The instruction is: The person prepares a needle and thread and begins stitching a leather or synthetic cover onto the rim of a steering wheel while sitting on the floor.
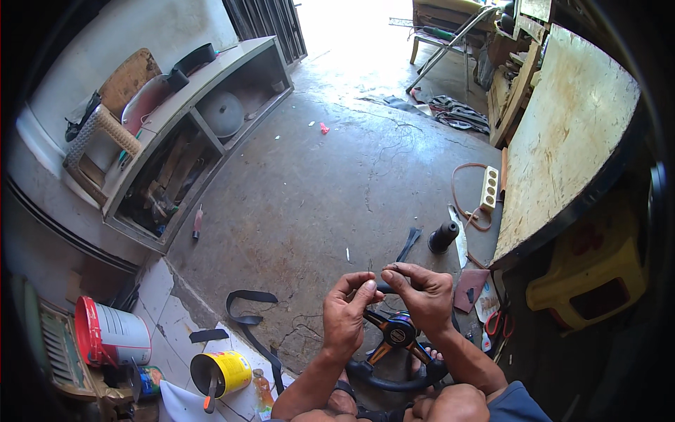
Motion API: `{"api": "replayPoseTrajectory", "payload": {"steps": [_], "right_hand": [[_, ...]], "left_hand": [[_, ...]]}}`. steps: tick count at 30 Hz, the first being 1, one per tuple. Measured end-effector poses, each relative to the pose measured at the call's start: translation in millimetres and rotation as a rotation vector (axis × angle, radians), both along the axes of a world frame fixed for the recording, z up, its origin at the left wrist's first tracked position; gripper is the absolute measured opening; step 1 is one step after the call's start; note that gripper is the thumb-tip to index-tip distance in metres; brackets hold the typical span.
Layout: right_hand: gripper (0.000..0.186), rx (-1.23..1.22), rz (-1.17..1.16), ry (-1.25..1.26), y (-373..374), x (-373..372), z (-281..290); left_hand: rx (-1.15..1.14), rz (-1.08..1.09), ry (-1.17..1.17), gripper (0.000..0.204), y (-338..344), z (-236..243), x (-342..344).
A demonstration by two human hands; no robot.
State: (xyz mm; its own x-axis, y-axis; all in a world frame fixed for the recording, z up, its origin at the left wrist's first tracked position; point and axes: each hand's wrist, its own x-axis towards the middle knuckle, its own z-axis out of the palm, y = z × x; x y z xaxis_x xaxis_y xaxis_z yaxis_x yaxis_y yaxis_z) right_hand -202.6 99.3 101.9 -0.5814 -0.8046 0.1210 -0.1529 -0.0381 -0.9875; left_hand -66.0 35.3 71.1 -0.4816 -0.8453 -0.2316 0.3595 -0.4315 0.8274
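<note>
The steering wheel (399,333) is by my feet (342,402), right of the floor's (281,204) tiled edge. Above it, my left hand (347,309) and right hand (425,292) pinch their fingers tight; what's inside is too tiny to tell. Pinching too softly might drop it.

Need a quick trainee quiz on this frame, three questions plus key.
1. True or false: the red-handled scissors lie to the person's right of the wheel.
2. What colour is the can with the orange-ended tool? A) red B) yellow C) blue
3. Fill in: the left grip and right grip are raised near a black-and-orange ____.

Key: 1. True. 2. B. 3. Steering wheel.
</note>
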Motion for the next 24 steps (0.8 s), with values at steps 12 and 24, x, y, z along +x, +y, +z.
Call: {"api": "replayPoseTrajectory", "payload": {"steps": [12,24], "right_hand": [[0.01,0.011,0.097,-0.464,-3,1,-1],[0.021,0.025,-0.01,-0.131,-7,12,-13]], "left_hand": [[-0.046,0.03,-0.045,0.017,-1,-4,2],[-0.068,0.004,-0.08,0.016,3,-3,-3]]}}
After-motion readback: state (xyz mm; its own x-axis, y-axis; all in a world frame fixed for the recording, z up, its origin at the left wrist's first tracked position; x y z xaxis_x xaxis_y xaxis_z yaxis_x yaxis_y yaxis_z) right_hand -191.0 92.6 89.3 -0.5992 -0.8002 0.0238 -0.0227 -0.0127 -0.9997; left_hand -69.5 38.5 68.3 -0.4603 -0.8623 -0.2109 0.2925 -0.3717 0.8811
